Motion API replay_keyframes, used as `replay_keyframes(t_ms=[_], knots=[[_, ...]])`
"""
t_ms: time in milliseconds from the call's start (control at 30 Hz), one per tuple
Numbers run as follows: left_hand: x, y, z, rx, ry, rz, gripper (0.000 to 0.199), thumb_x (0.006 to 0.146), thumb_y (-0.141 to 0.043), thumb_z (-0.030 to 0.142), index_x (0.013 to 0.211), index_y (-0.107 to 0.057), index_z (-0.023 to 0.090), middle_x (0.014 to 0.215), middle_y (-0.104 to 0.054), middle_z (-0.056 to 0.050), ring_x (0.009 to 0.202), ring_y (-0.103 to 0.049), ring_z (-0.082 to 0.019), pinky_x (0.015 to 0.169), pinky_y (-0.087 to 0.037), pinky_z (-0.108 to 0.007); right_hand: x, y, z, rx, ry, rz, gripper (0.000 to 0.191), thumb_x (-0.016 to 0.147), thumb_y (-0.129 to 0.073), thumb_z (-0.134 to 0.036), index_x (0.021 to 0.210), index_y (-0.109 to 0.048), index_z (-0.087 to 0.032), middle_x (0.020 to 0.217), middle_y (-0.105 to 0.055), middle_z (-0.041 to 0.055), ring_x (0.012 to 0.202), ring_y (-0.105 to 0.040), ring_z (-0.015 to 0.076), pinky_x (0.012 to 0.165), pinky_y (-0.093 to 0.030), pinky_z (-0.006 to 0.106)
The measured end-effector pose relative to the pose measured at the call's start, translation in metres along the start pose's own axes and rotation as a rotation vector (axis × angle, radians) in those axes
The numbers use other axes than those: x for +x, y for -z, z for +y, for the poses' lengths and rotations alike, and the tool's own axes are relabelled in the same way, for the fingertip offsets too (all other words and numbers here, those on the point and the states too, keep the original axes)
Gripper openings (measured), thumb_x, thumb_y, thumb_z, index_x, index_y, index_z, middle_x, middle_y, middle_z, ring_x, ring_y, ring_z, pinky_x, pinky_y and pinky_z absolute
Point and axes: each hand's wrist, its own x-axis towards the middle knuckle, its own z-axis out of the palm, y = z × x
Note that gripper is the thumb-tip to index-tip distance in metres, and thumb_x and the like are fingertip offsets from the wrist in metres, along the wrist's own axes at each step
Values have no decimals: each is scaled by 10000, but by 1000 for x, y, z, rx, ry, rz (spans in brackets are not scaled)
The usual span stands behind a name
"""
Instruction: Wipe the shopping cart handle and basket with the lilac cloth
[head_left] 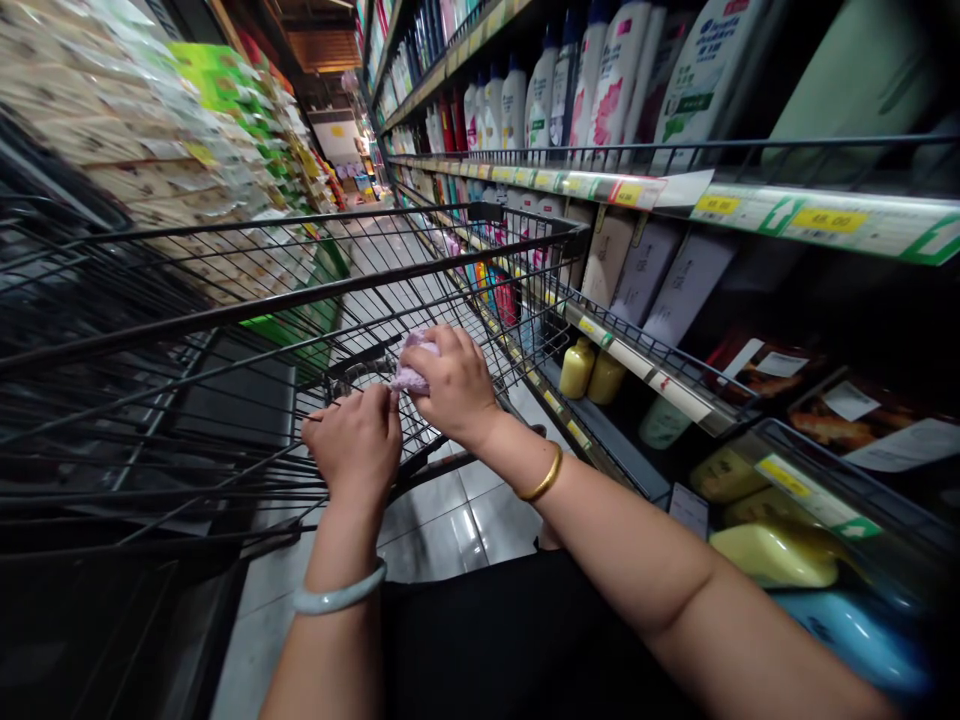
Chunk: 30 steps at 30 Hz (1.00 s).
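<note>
My right hand [456,385] is closed around a bunched lilac cloth [412,365] with a knobbly texture, held over the wire basket of a black shopping cart [270,295]. Just left of it, my left hand [358,440] has its fingers curled, knuckles up, against the cart's wires. One end of the cloth reaches the left hand's thumb side. What lies under the left fingers is hidden from me. A gold bangle [546,472] circles the right wrist, and a pale stone bangle [341,597] circles the left forearm.
Shelves of shampoo bottles [619,75] run along the right, with a price rail [817,215] near the cart. Yellow bottles [577,368] stand lower down. Stacked wrapped packs [142,150] line the left. The tiled floor [431,515] continues down the aisle.
</note>
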Motion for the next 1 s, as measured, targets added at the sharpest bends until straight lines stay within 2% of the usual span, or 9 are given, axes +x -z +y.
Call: replay_keyframes(t_ms=[100,267,467,700,800,900,1000], knots=[[0,0,0,-11,1,5,401,1067,-321,439,903,-623,232,879,-725,-66,856,-632,-263,727,-204,-398,2,4,7,24,9,3,205,907,-705,-327,1091,-773,-266,1212,-597,99,1107,-510,254,977,-466,386],[1,1,0,-26,-8,15,380,1062,-345,437,910,-629,234,870,-725,-58,842,-630,-254,720,-197,-398,7,9,16,48,-49,96,239,907,-722,-398,1085,-784,-253,1170,-583,97,1085,-500,248,992,-453,382],[-1,-1,-1,0,-3,19,325,1042,-381,405,883,-601,225,873,-726,-68,847,-634,-269,708,-183,-397,-4,-5,0,85,10,-44,208,896,-707,-314,1080,-795,-268,1250,-604,90,1136,-495,255,1023,-449,380],[0,-2,-2,4,-8,39,400,1060,-328,448,879,-607,225,859,-722,-72,832,-632,-271,706,-180,-396,3,2,10,112,129,84,242,931,-698,-364,1134,-786,-266,1291,-576,90,1206,-475,243,1102,-413,378],[0,-1,-1,1,-15,43,400,1063,-327,443,890,-618,230,852,-720,-64,829,-632,-266,703,-178,-394,4,0,14,62,63,113,212,938,-691,-340,1118,-785,-278,1298,-584,83,1206,-461,252,1088,-412,395],[0,-1,-1,-9,-22,43,394,1064,-326,435,902,-621,231,851,-719,-60,833,-633,-263,706,-182,-394,0,-5,10,33,-17,82,199,926,-706,-341,1096,-785,-276,1305,-594,82,1200,-450,265,1067,-414,411],[0,-2,-1,-7,-21,43,377,1056,-346,428,891,-619,225,860,-722,-70,840,-632,-269,713,-190,-398,-4,-6,2,53,19,17,208,923,-699,-326,1111,-781,-285,1331,-592,76,1235,-438,267,1080,-406,412]])
